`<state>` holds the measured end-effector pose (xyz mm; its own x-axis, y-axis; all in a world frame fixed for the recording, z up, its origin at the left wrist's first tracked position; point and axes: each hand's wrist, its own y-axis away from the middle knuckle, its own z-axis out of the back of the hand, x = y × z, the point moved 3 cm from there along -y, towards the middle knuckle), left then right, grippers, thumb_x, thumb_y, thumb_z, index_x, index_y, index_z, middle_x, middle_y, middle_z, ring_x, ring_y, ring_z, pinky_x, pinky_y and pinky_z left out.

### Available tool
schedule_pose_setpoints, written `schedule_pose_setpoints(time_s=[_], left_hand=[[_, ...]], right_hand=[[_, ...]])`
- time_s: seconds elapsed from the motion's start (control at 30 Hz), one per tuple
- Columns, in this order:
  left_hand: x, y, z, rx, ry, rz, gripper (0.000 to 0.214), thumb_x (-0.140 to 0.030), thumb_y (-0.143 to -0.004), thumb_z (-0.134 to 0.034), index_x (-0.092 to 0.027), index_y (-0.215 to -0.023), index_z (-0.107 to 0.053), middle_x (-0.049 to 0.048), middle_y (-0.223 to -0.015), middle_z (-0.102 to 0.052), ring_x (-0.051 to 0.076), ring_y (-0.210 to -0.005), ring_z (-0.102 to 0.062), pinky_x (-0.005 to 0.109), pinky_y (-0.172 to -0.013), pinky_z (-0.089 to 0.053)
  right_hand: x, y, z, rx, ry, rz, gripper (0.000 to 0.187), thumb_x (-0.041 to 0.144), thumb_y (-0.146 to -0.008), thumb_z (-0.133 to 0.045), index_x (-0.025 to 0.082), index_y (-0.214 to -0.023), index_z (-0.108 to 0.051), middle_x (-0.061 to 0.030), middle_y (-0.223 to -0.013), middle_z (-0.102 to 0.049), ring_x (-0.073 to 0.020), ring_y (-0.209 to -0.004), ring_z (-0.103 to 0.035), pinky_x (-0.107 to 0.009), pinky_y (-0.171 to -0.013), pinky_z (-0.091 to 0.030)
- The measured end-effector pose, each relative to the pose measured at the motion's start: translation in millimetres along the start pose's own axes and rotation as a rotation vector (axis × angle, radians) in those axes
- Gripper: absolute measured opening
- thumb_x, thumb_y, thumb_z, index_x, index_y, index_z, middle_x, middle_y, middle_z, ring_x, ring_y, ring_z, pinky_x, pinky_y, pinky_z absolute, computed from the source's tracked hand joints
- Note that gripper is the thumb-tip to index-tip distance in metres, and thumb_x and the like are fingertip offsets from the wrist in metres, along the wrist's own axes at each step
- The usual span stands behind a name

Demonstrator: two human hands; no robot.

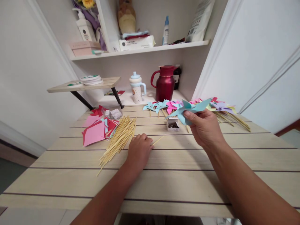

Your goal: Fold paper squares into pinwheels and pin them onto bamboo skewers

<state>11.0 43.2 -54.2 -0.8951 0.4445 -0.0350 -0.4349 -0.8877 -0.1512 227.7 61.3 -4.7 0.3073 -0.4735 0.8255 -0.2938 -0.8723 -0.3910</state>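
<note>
Raised above the right side of the table, my right hand (205,125) pinches a light blue paper pinwheel (187,109) between thumb and fingers. My left hand (140,148) rests low at the table's middle, its fingers curled on a thin wooden stick (158,141) that pokes out to the right; the stick's other end is hidden under the hand. Just left of that hand lies a loose pile of wooden sticks (117,140). A small open white box (172,127) with small dark pieces inside stands between the hands, below the pinwheel.
Coloured paper squares (94,133) are stacked left of the sticks. Finished pinwheels (161,105) on sticks lie along the back and right. Behind stand a cup (136,90), a red jug (165,84) and a small raised stand (107,82) under a loaded shelf (140,51).
</note>
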Motion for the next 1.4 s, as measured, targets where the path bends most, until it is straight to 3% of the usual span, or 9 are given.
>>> schedule_pose_setpoints(time_s=[0.17,0.4,0.53,0.73,0.9,1.07,1.4], left_hand=[[-7,-6,4.4,0.017,-0.086,-0.027,0.014,-0.018,-0.093,-0.056,-0.016,-0.088,-0.069,0.01,-0.095,-0.067,0.027,-0.093,-0.062,0.04,-0.078,-0.043],[-23,-12,1.0,-0.002,-0.129,-0.111,0.024,0.004,-0.079,-0.054,-0.011,-0.092,-0.068,0.0135,-0.092,-0.066,0.027,-0.09,-0.062,0.039,-0.079,-0.044],[-21,-11,-3.7,-0.044,-0.099,-0.076,0.023,0.004,-0.081,-0.052,-0.01,-0.091,-0.068,0.0144,-0.091,-0.066,0.028,-0.089,-0.062,0.04,-0.078,-0.044],[-7,-11,-9.8,-0.125,0.014,0.034,0.012,-0.008,-0.085,-0.058,-0.015,-0.083,-0.067,0.0082,-0.09,-0.068,0.024,-0.087,-0.063,0.037,-0.077,-0.045],[-1,-11,-2.2,-0.222,0.154,0.135,0.009,-0.011,-0.085,-0.061,-0.019,-0.083,-0.066,0.0033,-0.091,-0.07,0.019,-0.089,-0.064,0.031,-0.078,-0.045],[-3,-9,4.5,-0.349,0.39,0.167,0.013,-0.007,-0.081,-0.062,-0.019,-0.077,-0.065,0.0022,-0.087,-0.07,0.018,-0.086,-0.064,0.03,-0.078,-0.045],[-6,-11,-7.4,-0.237,0.482,0.175,0.013,-0.008,-0.084,-0.06,-0.02,-0.079,-0.062,0.0013,-0.089,-0.066,0.017,-0.084,-0.063,0.029,-0.076,-0.046]], right_hand=[[1,3,-2,0.011,0.005,-0.021,0.014,0.025,-0.067,-0.087,0.024,-0.073,-0.074,0.0033,-0.075,-0.073,-0.0125,-0.07,-0.065,-0.027,-0.066,-0.051],[-2,3,-2,0.009,-0.016,-0.041,0.016,0.025,-0.065,-0.088,0.024,-0.073,-0.074,0.0026,-0.077,-0.074,-0.0128,-0.073,-0.065,-0.027,-0.067,-0.051],[-3,3,-2,0.017,-0.022,-0.061,0.016,0.024,-0.065,-0.088,0.025,-0.075,-0.075,0.0033,-0.076,-0.074,-0.0121,-0.072,-0.065,-0.026,-0.066,-0.051],[-23,7,-9,-0.006,-0.161,-0.254,0.022,0.026,-0.061,-0.09,0.023,-0.078,-0.076,0.0038,-0.076,-0.074,-0.0108,-0.069,-0.064,-0.024,-0.065,-0.052],[-48,17,-17,0.011,-0.176,-0.379,0.022,0.023,-0.062,-0.089,0.021,-0.079,-0.076,0.0015,-0.076,-0.075,-0.0119,-0.07,-0.065,-0.025,-0.068,-0.052],[-55,20,-19,-0.021,-0.265,-0.462,0.021,0.03,-0.064,-0.088,0.023,-0.074,-0.071,0.0046,-0.068,-0.071,-0.0112,-0.064,-0.062,-0.03,-0.075,-0.055],[-51,21,-17,-0.047,-0.396,-0.559,0.017,0.033,-0.074,-0.081,0.026,-0.08,-0.066,0.0074,-0.072,-0.066,-0.0107,-0.063,-0.059,-0.039,-0.083,-0.057]])
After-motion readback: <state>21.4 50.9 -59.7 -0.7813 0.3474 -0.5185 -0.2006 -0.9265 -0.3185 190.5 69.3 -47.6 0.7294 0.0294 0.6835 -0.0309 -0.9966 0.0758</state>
